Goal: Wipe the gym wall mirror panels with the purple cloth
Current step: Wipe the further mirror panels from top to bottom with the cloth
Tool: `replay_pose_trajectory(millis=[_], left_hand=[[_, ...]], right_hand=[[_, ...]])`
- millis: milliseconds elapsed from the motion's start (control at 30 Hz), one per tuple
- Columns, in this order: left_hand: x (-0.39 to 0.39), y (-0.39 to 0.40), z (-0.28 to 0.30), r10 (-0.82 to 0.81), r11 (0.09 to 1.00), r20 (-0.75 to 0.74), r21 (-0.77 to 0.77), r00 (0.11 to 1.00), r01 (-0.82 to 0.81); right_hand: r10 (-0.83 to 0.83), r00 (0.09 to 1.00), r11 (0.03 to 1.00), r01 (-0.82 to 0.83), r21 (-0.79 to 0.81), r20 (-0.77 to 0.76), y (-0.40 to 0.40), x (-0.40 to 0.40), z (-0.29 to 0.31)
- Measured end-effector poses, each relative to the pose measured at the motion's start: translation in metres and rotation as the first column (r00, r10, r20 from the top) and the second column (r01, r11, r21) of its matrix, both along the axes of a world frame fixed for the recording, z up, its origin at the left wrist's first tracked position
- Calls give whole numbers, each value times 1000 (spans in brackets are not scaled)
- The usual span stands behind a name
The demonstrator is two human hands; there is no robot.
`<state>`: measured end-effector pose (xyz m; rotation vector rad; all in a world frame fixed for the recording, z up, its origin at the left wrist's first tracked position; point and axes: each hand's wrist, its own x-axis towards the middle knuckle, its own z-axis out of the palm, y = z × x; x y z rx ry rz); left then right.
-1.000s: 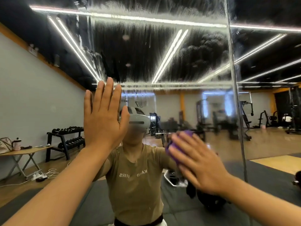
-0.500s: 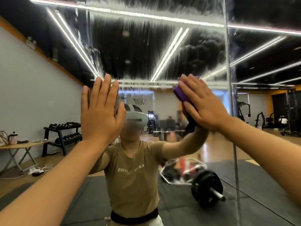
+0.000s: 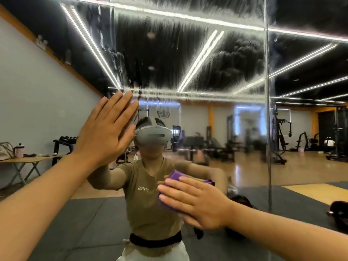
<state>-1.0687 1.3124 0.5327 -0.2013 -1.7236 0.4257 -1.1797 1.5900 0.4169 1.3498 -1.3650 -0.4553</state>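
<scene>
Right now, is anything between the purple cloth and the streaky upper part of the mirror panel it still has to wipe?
Nothing visible. The right hand presses the cloth flat on the mirror, and the glass above it is bare up to the streaks. The left hand rests on the glass well off to the left.

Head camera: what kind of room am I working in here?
A gym, most likely. The wall mirror reflects a dumbbell rack and weight machines on a wooden floor.

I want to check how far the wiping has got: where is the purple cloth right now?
In the head view the purple cloth is low and right of centre, pressed flat against the mirror under the right hand, left of the vertical panel seam.
</scene>
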Motion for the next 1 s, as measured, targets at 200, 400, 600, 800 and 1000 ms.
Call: replay_pose_trajectory(millis=[200,400,600,800,1000], left_hand=[[4,-8,-18,17,1000,-23,4,1000,-17],[-1,-10,-20,3,1000,-54,-3,999,-3],[-2,-11,-22,-8,1000,-65,4,998,8],[0,-11,-22,12,1000,-86,2,996,-12],[6,-15,-31,8,999,-90,50,996,-3]], right_hand=[[52,999,955,-52,292,8,2,-8,35],[113,990,988,-103,-114,84,0,-12,150],[214,947,702,22,-712,240,-2,-8,233],[220,967,795,-104,-597,125,-36,9,127],[-27,997,1000,28,7,-66,-27,9,-5]])
